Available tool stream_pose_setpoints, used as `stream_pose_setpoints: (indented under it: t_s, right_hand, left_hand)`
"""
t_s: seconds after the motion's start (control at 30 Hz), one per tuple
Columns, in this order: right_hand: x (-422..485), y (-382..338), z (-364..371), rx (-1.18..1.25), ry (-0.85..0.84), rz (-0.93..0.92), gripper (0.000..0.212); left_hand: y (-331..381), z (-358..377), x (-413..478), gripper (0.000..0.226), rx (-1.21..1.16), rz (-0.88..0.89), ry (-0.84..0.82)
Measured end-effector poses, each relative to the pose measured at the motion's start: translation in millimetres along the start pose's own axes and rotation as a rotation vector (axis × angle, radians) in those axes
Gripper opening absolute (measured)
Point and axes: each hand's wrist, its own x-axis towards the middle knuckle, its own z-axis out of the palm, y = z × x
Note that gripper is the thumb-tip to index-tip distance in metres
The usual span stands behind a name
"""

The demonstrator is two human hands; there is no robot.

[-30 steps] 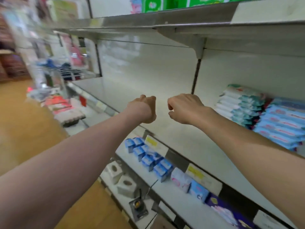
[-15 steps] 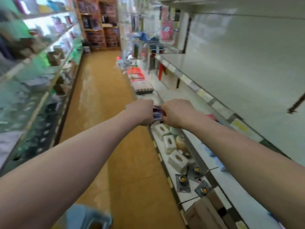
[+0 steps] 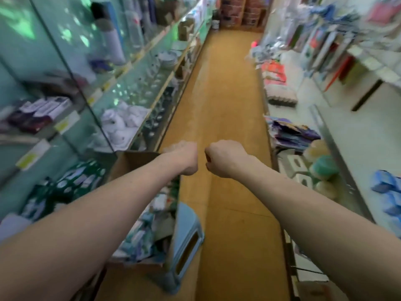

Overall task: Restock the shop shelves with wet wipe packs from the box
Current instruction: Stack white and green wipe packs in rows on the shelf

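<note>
Over the box [image 3: 134,164], both arms reach out front: left hand [image 3: 184,158] above its far corner, right hand [image 3: 223,158] just beyond it over the floor [image 3: 227,94]. Both sets of fingers are curled under into fists, with nothing visible in either. Packs [image 3: 141,235] lie jumbled inside the box, which sits on a stool [image 3: 188,242]. They look like soft film pouches, so I'd call them fairly light, squashy and a bit slick, and likely to sag if pinched by a corner. Best bet is fingers spread across the broad face with the thumb underneath, or a small stack clamped by its long edges.
</note>
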Motion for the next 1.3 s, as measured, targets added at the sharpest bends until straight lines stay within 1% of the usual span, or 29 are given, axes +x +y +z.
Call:
stream_pose_setpoints:
  t_s: [0.13,0.2,0.23,0.3,0.37,0.4,0.47,0.57,0.6,0.7,0.8,0.9,0.97,1.03,1.07,1.13,1.2,1.3]
  right_hand:
    - [27.7,-58.3,16.2,0.049,-0.066,-0.103,0.009]
    - [40.6,-82.2,28.7,0.056,-0.1,-0.152,0.008]
    - [47.5,-92.7,36.7,0.051,-0.119,-0.174,0.01]
    - [61.3,-110.2,53.7,0.037,-0.156,-0.208,0.023]
    - [75.0,-124.8,70.5,0.032,-0.202,-0.238,0.034]
    - [82.3,-131.7,79.7,0.033,-0.228,-0.253,0.035]
    - [95.5,-144.7,99.3,0.034,-0.272,-0.286,0.028]
    - [113.0,-160.8,131.3,0.016,-0.321,-0.354,0.013]
    - [117.6,-164.2,143.0,0.01,-0.337,-0.377,0.014]
    - [133.6,-170.3,178.5,0.012,-0.368,-0.429,0.018]
    - [150.9,-173.7,204.8,0.048,-0.388,-0.438,0.026]
    - [168.9,-180.4,225.1,0.065,-0.382,-0.438,0.037]
    - [181.2,-187.0,238.0,0.057,-0.388,-0.421,0.048]
    - [193.0,-194.5,251.8,0.056,-0.403,-0.402,0.061]
    - [197.7,-198.2,258.8,0.071,-0.41,-0.385,0.064]
    - [204.3,-204.5,271.6,0.144,-0.416,-0.34,0.064]
    - [207.0,-207.6,281.6,0.197,-0.412,-0.308,0.066]
    - [210.3,-207.4,286.0,0.165,-0.391,-0.284,0.074]
  left_hand:
    - [-77.3,35.2,-9.4,0.025,-0.122,-0.082,-0.068]
    - [-110.4,55.3,-13.5,0.025,-0.145,-0.134,-0.098]
    - [-125.5,66.2,-14.4,0.032,-0.155,-0.166,-0.119]
    - [-151.2,86.4,-18.1,0.046,-0.172,-0.231,-0.168]
    - [-172.2,107.7,-21.0,0.038,-0.193,-0.284,-0.208]
    - [-180.7,117.5,-22.2,0.032,-0.214,-0.314,-0.23]
    - [-194.0,136.2,-24.7,0.027,-0.254,-0.383,-0.278]
    - [-207.6,164.5,-22.7,0.047,-0.303,-0.46,-0.324]
    - [-210.0,173.1,-21.2,0.052,-0.319,-0.477,-0.33]
    - [-211.4,197.6,-13.5,0.057,-0.373,-0.521,-0.314]
    - [-208.1,219.8,-4.4,0.047,-0.526,-0.588,-0.268]
    - [-204.7,243.0,2.3,0.045,-0.692,-0.664,-0.222]
    - [-203.8,258.9,3.5,0.046,-0.803,-0.742,-0.202]
    - [-205.3,275.4,2.4,0.049,-0.892,-0.864,-0.179]
    - [-206.2,282.0,1.7,0.048,-0.936,-0.927,-0.159]
    - [-206.7,293.7,0.0,0.042,-1.036,-1.021,-0.112]
    - [-205.2,302.7,-1.8,0.035,-1.129,-1.076,-0.077]
    - [-200.6,313.5,-4.3,0.029,-1.2,-1.094,-0.06]
